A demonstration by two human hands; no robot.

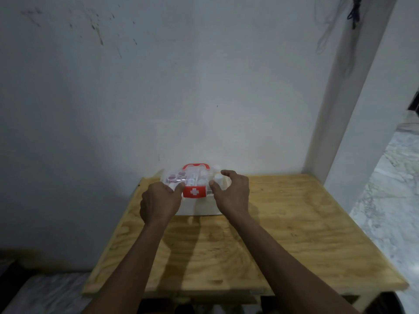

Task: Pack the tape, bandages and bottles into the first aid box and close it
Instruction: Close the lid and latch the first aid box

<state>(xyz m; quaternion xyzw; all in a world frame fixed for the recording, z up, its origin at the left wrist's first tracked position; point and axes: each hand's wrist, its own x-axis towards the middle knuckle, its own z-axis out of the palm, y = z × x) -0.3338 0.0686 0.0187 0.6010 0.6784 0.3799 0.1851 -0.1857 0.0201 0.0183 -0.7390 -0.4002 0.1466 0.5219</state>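
Note:
A white first aid box (197,206) stands at the far side of the wooden table (283,234), against the wall. Its clear lid (192,177) lies down over the box, with a red latch bearing a white cross (194,191) at the front and a red handle (196,166) on top. Through the lid I make out bottles and small white items, blurred. My left hand (161,200) presses on the lid's left front corner with its thumb by the latch. My right hand (231,191) hovers at the right front corner, fingers curled and apart, thumb touching the lid.
A white wall rises right behind the box. A white pillar (353,109) stands at the table's far right corner, with marble floor (390,200) beyond it. Dark cords (353,12) hang high on the right. The table's near edge is just below my forearms.

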